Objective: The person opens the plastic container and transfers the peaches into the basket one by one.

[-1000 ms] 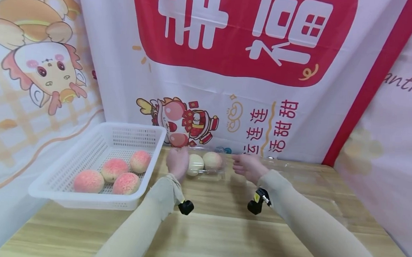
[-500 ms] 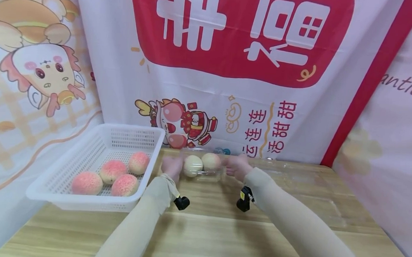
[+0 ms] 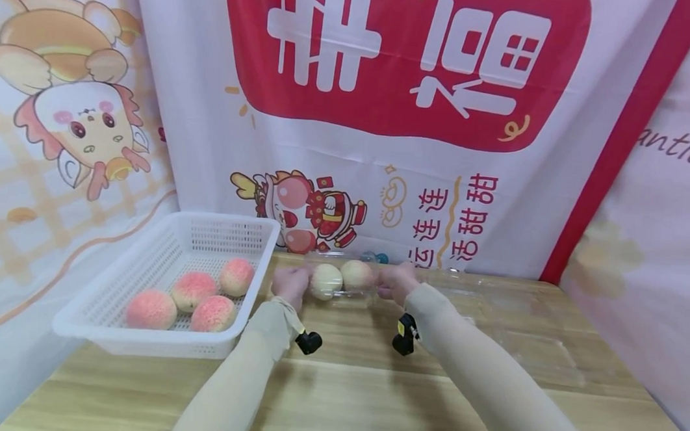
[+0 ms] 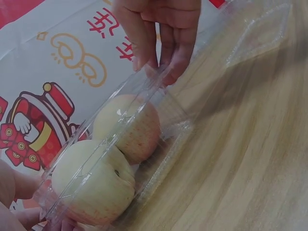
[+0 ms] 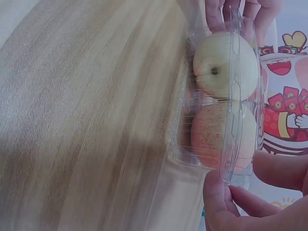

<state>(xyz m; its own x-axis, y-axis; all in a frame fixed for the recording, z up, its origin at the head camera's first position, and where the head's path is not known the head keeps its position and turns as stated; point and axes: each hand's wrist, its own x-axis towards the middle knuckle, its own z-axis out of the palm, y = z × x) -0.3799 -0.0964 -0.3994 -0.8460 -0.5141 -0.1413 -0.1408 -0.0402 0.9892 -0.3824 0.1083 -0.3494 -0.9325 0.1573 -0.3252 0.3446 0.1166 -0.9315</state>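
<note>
A clear plastic clamshell box [image 5: 234, 139] stands at the back of the wooden table, with two pale peaches [image 3: 326, 281] side by side in it. My left hand [image 3: 290, 284] grips the box's left end, fingers around its corner. At the other end, my right hand [image 3: 399, 282] pinches the rim between thumb and fingers, which the right wrist view shows closely. The lid lies over the fruit, its edge close along the base's rim. In the left wrist view, a peach [image 4: 94, 180] shows its stem dimple through the plastic.
Left of the box is a white perforated basket [image 3: 157, 341] holding several pink peaches [image 3: 193, 291]. More clear plastic boxes [image 3: 539, 349] lie on the table [image 3: 364, 405] at the right. A printed cloth [image 3: 348, 150] hangs right behind the box.
My right hand has moved left onto the box's right end, its fingers now at the rim. My left hand has lowered slightly at the left end. The basket stays put.
</note>
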